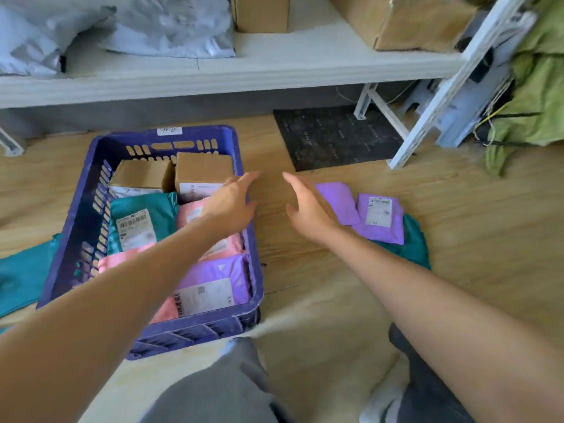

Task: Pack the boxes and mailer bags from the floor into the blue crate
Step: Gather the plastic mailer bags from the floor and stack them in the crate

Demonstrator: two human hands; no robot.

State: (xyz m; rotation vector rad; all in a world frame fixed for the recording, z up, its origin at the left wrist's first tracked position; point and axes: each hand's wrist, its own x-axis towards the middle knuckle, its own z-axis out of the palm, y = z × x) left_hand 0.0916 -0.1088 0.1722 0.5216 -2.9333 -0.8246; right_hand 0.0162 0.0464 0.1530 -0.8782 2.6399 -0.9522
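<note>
Looking down at the blue crate [255, 270] on the wood floor, left of middle, already pretty full. Two cardboard boxes side by side at its far end: left box [142, 175] and right box [204, 167]. Nearer the front, a labelled teal mailer [143, 206], pink mailers [229, 244] and a big purple mailer [213, 274], label up.

Left hand [232, 203] hovering over the crate's right rim, fingers straight and spread, gripping nothing. Same deal with the right hand [308, 209]: spread wide above the floor just right of the crate, holding nothing.

Left on the floor to the right: a plain purple mailer [338, 203] touching a labelled purple mailer [381, 221], both lying on a floor teal mailer [416, 242]. One more teal bag [21, 279] flat on the crate's left side.
</note>
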